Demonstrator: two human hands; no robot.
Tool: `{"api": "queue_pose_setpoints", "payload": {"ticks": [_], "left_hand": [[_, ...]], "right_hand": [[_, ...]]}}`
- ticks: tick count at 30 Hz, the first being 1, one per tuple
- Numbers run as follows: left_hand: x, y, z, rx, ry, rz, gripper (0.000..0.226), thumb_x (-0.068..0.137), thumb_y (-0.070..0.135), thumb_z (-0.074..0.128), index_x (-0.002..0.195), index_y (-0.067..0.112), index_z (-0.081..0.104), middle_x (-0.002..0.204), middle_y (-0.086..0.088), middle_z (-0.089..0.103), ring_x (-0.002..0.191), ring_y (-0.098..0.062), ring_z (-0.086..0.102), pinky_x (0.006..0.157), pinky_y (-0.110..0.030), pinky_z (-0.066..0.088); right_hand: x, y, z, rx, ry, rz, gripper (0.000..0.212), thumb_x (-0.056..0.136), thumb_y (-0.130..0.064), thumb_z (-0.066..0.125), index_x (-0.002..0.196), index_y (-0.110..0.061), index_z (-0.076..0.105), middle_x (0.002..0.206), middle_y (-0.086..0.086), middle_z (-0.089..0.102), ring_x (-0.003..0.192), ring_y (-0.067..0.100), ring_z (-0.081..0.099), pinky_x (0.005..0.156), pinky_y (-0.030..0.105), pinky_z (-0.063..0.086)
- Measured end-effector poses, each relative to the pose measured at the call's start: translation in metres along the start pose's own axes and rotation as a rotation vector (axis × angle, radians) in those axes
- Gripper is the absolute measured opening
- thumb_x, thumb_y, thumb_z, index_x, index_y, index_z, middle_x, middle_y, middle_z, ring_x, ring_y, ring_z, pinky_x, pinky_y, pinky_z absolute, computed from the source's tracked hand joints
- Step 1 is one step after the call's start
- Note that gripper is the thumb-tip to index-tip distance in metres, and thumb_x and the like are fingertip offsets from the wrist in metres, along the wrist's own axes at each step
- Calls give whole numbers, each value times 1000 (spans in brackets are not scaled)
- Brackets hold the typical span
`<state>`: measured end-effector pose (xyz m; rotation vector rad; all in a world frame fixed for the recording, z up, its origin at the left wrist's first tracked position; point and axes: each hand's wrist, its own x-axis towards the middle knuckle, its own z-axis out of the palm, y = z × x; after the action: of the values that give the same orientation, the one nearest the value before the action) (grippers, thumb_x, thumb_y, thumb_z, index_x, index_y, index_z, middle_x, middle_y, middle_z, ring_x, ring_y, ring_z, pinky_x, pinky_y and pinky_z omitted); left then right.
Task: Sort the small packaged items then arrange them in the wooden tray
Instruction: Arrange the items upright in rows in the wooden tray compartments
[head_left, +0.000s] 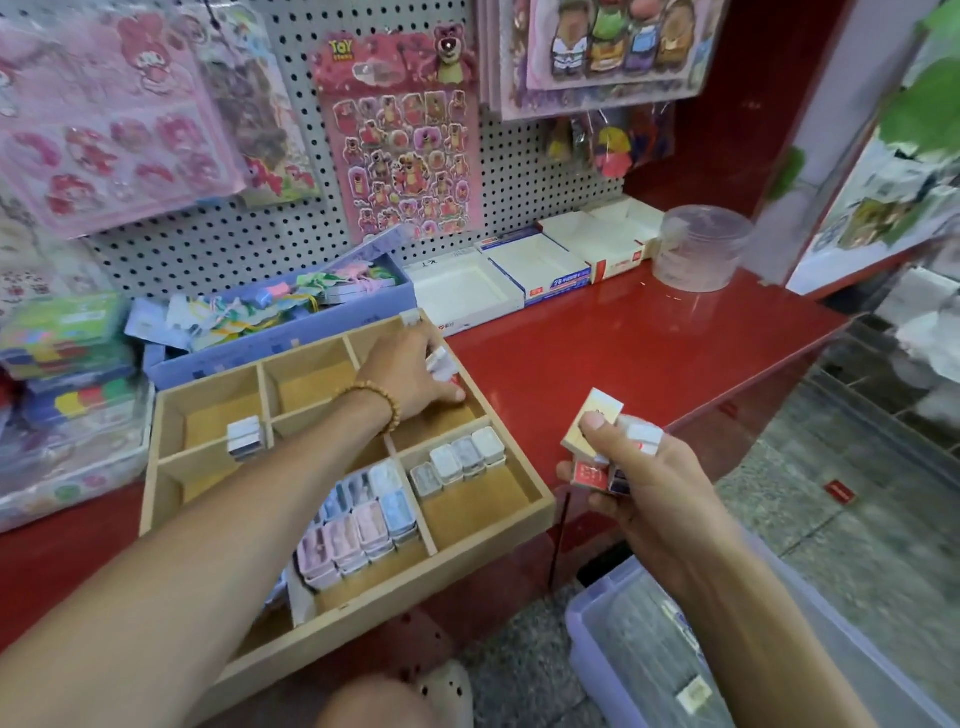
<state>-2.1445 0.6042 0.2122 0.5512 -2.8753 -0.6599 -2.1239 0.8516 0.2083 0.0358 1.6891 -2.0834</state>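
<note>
On the left, the wooden tray (540, 501) is lying on the red desk (649, 338), with small packaged items (358, 530) standing in rows in its near compartments. The left hand (410, 371) is reaching into the far right compartment, its grip closing around a few small packs (441, 364). To the right, the right hand (644, 488) is gripping several small boxes (592, 426) above the desk edge.

Our hands at the wooden tray (540, 501)

Our left hand (410, 371) reaches into its far right compartment holding small packets (441, 364); our right hand (644, 483), beside the tray, grips several little boxes (592, 428).
</note>
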Motion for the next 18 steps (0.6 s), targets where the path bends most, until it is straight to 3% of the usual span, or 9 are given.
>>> {"api": "queue_pose_setpoints", "payload": {"ticks": [3, 10, 12, 15, 18], "left_hand": [[-1, 3, 7, 41, 51, 13, 52, 61, 40, 88, 82, 23, 44, 90, 1, 56, 90, -22, 51, 72, -35, 45], [-10, 1, -3, -70, 134, -13, 58, 59, 42, 90, 92, 21, 46, 80, 12, 50, 77, -16, 49, 56, -27, 31], [-15, 0, -11, -158, 119, -48, 57, 63, 39, 89, 97, 19, 47, 81, 11, 51, 75, -15, 50, 57, -28, 35], [-29, 0, -26, -389, 87, -122, 33, 82, 30, 76, 94, 17, 49, 78, 1, 61, 56, -15, 60, 49, -27, 47], [-51, -4, -41, -634, 69, -212, 19, 96, 26, 59, 86, 12, 52, 64, -3, 57, 43, -16, 61, 38, -23, 44]], "right_hand": [[2, 3, -2, -5, -6, 4, 20, 90, -26, 68, 101, -10, 66, 83, 4, 76, 75, 20, 74, 55, 26, 45], [-9, 2, 2, -4, -43, -3, 19, 90, -27, 68, 99, -11, 66, 80, 3, 74, 76, 19, 73, 53, 23, 46], [-14, 1, 4, 7, -50, -9, 19, 90, -26, 68, 98, -9, 66, 79, 4, 73, 74, 19, 73, 52, 23, 47], [-23, -1, 10, 29, -63, -9, 23, 91, -26, 67, 100, -6, 66, 77, 5, 73, 72, 19, 72, 48, 20, 48], [-33, -1, 22, 43, -96, 9, 31, 91, -26, 67, 109, -1, 65, 82, 8, 74, 69, 18, 72, 46, 19, 48]]}}
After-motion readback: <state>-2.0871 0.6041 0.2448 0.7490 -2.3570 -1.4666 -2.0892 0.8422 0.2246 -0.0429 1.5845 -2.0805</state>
